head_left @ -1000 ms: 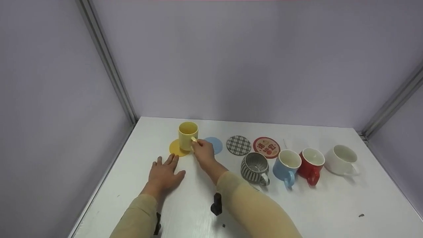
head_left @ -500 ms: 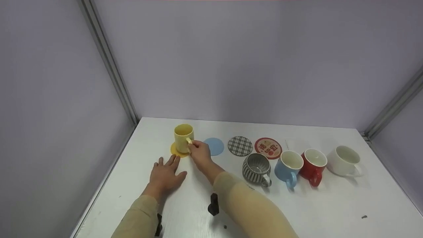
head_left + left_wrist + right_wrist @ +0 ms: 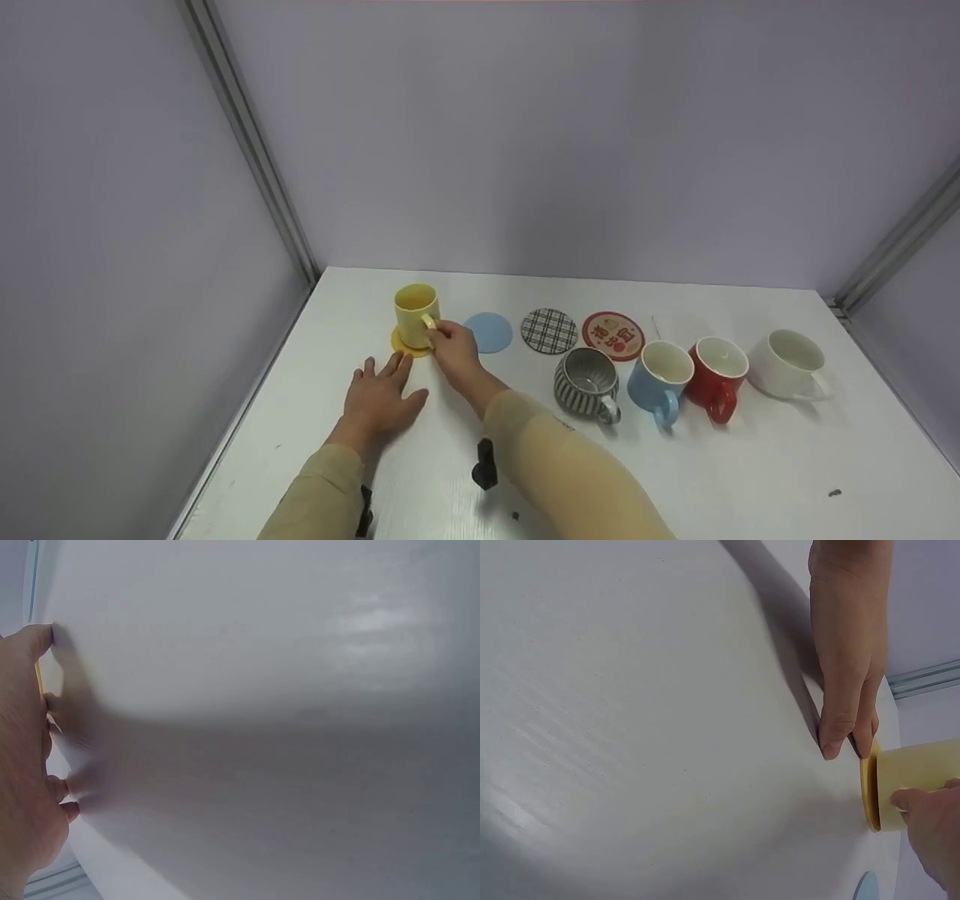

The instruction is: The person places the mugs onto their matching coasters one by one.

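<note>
My right hand (image 3: 455, 351) pinches the handle of a yellow mug (image 3: 414, 315), which stands upright over a round yellow coaster (image 3: 400, 344). Most of that coaster is hidden beneath the mug. In the right wrist view the mug (image 3: 915, 763) shows its base close over the coaster (image 3: 869, 795). Flat on the table with fingers spread, my left hand (image 3: 381, 397) has its fingertips right at the coaster's near edge. The left wrist view catches only the side of this hand (image 3: 26, 742) and its shadow.
Right of the mug lie a blue coaster (image 3: 488, 332), a plaid coaster (image 3: 549, 331) and a red patterned coaster (image 3: 613, 335). Farther right stand a grey striped mug (image 3: 585, 382), a blue mug (image 3: 658, 379), a red mug (image 3: 715, 375) and a white mug (image 3: 785, 364). Walls border the white table (image 3: 720, 480).
The yellow mug, held by my right hand, has shifted left and a little nearer, covering more of the yellow coaster. My left hand has stayed nearly still.
</note>
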A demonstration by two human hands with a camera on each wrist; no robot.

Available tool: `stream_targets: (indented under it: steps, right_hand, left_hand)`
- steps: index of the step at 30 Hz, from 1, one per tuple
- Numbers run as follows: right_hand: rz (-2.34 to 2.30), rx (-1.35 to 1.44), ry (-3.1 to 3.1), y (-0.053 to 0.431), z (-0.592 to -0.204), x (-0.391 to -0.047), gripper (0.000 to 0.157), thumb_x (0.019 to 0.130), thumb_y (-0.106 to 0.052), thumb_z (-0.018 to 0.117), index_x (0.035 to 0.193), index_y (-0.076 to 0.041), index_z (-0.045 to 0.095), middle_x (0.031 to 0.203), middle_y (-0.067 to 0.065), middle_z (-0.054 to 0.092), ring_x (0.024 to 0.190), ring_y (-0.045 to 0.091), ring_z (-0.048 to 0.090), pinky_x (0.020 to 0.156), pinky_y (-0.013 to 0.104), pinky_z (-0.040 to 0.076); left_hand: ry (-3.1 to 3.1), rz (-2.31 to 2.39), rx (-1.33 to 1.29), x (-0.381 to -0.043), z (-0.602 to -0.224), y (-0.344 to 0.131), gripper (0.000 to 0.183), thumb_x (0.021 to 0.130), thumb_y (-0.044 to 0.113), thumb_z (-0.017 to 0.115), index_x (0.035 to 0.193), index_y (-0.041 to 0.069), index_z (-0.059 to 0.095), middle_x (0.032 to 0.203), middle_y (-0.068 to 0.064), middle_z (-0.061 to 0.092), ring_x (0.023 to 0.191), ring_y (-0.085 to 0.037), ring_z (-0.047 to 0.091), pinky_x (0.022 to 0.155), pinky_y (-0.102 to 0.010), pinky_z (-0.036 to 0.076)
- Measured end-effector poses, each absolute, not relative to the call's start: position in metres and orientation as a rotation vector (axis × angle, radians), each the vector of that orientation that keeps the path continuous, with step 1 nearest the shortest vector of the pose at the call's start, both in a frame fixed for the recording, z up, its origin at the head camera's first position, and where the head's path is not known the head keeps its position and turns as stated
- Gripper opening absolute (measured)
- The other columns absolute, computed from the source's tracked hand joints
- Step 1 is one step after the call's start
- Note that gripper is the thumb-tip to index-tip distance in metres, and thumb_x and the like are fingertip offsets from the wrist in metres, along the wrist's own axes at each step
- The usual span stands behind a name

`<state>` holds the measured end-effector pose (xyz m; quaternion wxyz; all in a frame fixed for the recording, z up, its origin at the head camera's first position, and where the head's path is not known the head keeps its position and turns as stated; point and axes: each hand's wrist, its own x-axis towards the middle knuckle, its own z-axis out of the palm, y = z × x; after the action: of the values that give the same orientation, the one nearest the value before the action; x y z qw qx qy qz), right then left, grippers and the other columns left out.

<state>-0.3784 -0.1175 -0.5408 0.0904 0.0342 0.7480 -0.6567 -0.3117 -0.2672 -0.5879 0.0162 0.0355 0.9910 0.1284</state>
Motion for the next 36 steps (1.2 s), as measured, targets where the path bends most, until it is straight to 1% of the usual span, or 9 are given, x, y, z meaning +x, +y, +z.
stream_targets:
  steps: [4, 6, 10, 12, 14, 20, 28, 33, 36]
  right_hand:
    - [-1.897, 0.076, 2.25, -0.1155, -0.5415, -0.3788, 0.028, 0.108, -0.014, 0.061, 0.133, -0.005, 0.072, 0.13, 0.006, 0.071, 0.123, 0.021, 0.064, 0.109, 0.039, 0.053]
    - [-1.877, 0.06, 2.27, -0.1142, -0.542, -0.3789, 0.027, 0.108, -0.014, 0.063, 0.131, -0.005, 0.073, 0.126, 0.005, 0.072, 0.119, 0.02, 0.065, 0.106, 0.036, 0.055]
    - [-1.86, 0.037, 2.293, -0.1108, -0.5411, -0.3798, 0.024, 0.106, -0.012, 0.065, 0.127, -0.005, 0.075, 0.112, 0.006, 0.072, 0.1, 0.019, 0.068, 0.083, 0.026, 0.059]
    - [-1.858, 0.044, 2.29, -0.1094, -0.5402, -0.3799, 0.024, 0.106, -0.011, 0.065, 0.127, -0.005, 0.075, 0.106, 0.008, 0.071, 0.09, 0.017, 0.066, 0.07, 0.022, 0.055]
    - [-1.849, 0.055, 2.296, -0.1087, -0.5395, -0.3799, 0.025, 0.106, -0.011, 0.064, 0.128, -0.005, 0.074, 0.104, 0.007, 0.071, 0.084, 0.015, 0.064, 0.065, 0.02, 0.052]
    - [-1.826, 0.039, 2.258, -0.1108, -0.5397, -0.377, 0.029, 0.108, -0.013, 0.063, 0.134, -0.006, 0.072, 0.107, 0.001, 0.069, 0.092, 0.014, 0.065, 0.071, 0.019, 0.055]
    - [-1.849, 0.011, 2.204, -0.1141, -0.541, -0.3721, 0.029, 0.108, -0.011, 0.062, 0.134, -0.006, 0.072, 0.109, 0.001, 0.068, 0.097, 0.018, 0.065, 0.074, 0.021, 0.055]
    - [-1.828, 0.015, 2.194, -0.1151, -0.5428, -0.3747, 0.031, 0.108, -0.011, 0.061, 0.137, -0.007, 0.071, 0.112, 0.0, 0.068, 0.097, 0.017, 0.064, 0.077, 0.023, 0.056]
    - [-1.835, 0.004, 2.193, -0.1164, -0.5446, -0.3745, 0.031, 0.108, -0.01, 0.06, 0.137, -0.006, 0.071, 0.113, 0.002, 0.069, 0.095, 0.016, 0.064, 0.075, 0.022, 0.056]
  left_hand:
    - [3.081, 0.398, 0.11, -0.3125, -0.5885, -0.267, 0.078, 0.103, 0.059, 0.053, 0.165, 0.012, 0.04, 0.169, -0.01, 0.037, 0.151, -0.061, 0.025, 0.124, -0.07, 0.021]
    - [3.078, 0.396, 0.113, -0.3129, -0.5884, -0.2669, 0.078, 0.104, 0.059, 0.053, 0.165, 0.012, 0.04, 0.169, -0.01, 0.037, 0.151, -0.061, 0.025, 0.124, -0.07, 0.022]
    - [3.072, 0.391, 0.121, -0.3154, -0.5869, -0.2659, 0.079, 0.103, 0.059, 0.053, 0.165, 0.011, 0.04, 0.169, -0.012, 0.037, 0.151, -0.061, 0.025, 0.123, -0.071, 0.022]
    - [3.072, 0.39, 0.123, -0.3164, -0.5864, -0.2654, 0.08, 0.103, 0.06, 0.053, 0.165, 0.011, 0.04, 0.169, -0.012, 0.037, 0.151, -0.061, 0.025, 0.123, -0.071, 0.022]
    - [3.075, 0.398, 0.125, -0.3173, -0.5865, -0.2653, 0.08, 0.103, 0.06, 0.054, 0.165, 0.011, 0.04, 0.169, -0.012, 0.037, 0.151, -0.061, 0.024, 0.123, -0.071, 0.022]
    - [3.072, 0.386, 0.115, -0.3149, -0.5856, -0.266, 0.08, 0.103, 0.06, 0.054, 0.165, 0.012, 0.04, 0.169, -0.011, 0.038, 0.151, -0.061, 0.025, 0.124, -0.07, 0.022]
    - [3.072, 0.411, 0.112, -0.3126, -0.5849, -0.2674, 0.079, 0.103, 0.06, 0.054, 0.165, 0.013, 0.039, 0.17, -0.009, 0.037, 0.152, -0.06, 0.025, 0.124, -0.07, 0.021]
    - [3.075, 0.413, 0.117, -0.3138, -0.5864, -0.269, 0.08, 0.104, 0.061, 0.053, 0.166, 0.013, 0.038, 0.17, -0.009, 0.037, 0.151, -0.061, 0.025, 0.123, -0.071, 0.022]
    - [3.079, 0.405, 0.129, -0.313, -0.5878, -0.2708, 0.08, 0.104, 0.06, 0.054, 0.165, 0.012, 0.039, 0.169, -0.01, 0.038, 0.15, -0.062, 0.026, 0.123, -0.07, 0.023]
